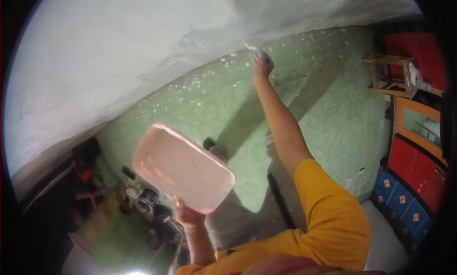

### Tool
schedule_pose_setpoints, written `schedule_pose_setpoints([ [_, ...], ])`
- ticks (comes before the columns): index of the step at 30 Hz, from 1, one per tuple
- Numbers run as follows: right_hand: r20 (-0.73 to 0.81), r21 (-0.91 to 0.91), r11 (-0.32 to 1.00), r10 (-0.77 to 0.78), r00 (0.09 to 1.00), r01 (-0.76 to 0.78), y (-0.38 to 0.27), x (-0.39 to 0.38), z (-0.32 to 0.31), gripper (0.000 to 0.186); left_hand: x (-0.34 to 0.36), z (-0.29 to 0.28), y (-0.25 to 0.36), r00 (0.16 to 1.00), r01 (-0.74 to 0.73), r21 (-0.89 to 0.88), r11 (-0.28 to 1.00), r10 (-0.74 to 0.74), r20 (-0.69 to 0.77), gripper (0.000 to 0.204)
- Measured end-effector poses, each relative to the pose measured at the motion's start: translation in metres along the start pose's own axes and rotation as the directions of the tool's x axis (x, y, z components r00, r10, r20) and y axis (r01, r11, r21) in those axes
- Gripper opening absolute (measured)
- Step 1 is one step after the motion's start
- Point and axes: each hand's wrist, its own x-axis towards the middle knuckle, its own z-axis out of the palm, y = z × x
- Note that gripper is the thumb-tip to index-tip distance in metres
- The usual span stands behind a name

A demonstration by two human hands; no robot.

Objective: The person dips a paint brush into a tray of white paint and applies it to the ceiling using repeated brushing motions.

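Note:
A pale pink rectangular plastic tub (144,151) is held up in front of me, my left hand (189,215) gripping its near edge. Whitish streaks coat its inside; how much paint it holds I cannot tell. My right arm reaches far forward, and the right hand (263,68) is closed round a paintbrush (256,49) with some blue on its handle. Motion smears the brush head, which is close to the lower part of the white wall (124,42). Whether its bristles touch the wall is unclear. A greyish patch marks the wall just left of the brush.
Green floor tiles (247,118), spattered with white drops along the wall, lie under my feet. At right stand a small wooden stool (388,89), red panels (413,163) and a mirror in an orange frame (421,122). A dark blue can (148,197) sits among clutter at lower left.

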Motion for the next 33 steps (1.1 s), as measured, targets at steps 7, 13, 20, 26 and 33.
schedule_pose_setpoints([
  [7, 0.175, -0.231, 0.970, -0.035, 0.984, 0.076, -0.189, -0.156, 0.002, 0.031, -0.005, 0.066, 0.054, 0.997, -0.042, -0.024, 0.999, 0.040, -0.073, 0.063],
  [13, 0.317, -0.235, 0.941, -0.162, 0.934, 0.243, -0.429, -0.317, 0.021, 0.022, -0.045, 0.165, 0.119, 0.978, -0.102, 0.066, 0.993, 0.088, 0.186, 0.073],
  [20, 0.591, -0.203, 0.627, -0.534, 0.605, 0.752, -0.609, -0.400, 0.045, 0.011, -0.087, 0.278, 0.157, 0.943, -0.183, 0.003, 0.983, 0.174, 0.284, 0.075],
  [26, 0.855, -0.133, 0.308, -0.445, 0.267, 0.942, -0.644, -0.441, 0.067, 0.010, -0.116, 0.311, 0.158, 0.901, -0.258, -0.023, 0.966, 0.249, 0.356, 0.078],
  [33, 0.932, -0.128, 0.091, -0.330, 0.151, 0.988, -0.621, -0.465, 0.093, 0.014, -0.122, 0.305, 0.176, 0.857, -0.333, -0.070, 0.940, 0.332, 0.394, 0.075],
])
